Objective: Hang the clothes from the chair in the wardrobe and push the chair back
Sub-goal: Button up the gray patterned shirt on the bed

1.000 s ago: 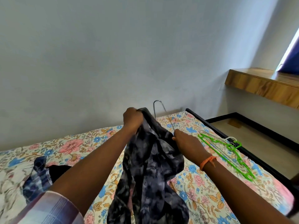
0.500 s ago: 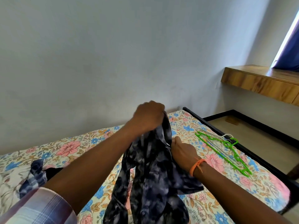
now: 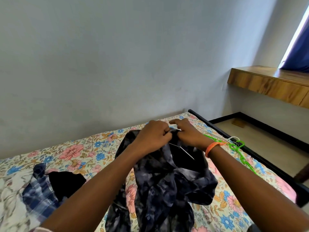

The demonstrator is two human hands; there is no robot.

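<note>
Over the floral-sheeted bed (image 3: 87, 148), a dark tie-dye shirt (image 3: 167, 178) is pinched at the collar by left hand (image 3: 153, 135) and right hand (image 3: 185, 133), apparently being fitted onto a thin metal wire hanger (image 3: 182, 150); next the collar probably needs settling.

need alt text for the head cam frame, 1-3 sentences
Both hands, left hand and right hand, grip the collar of a dark patterned shirt on a wire hanger over a floral bedsheet. Green hangers lie right; a plaid garment lies left.
</note>
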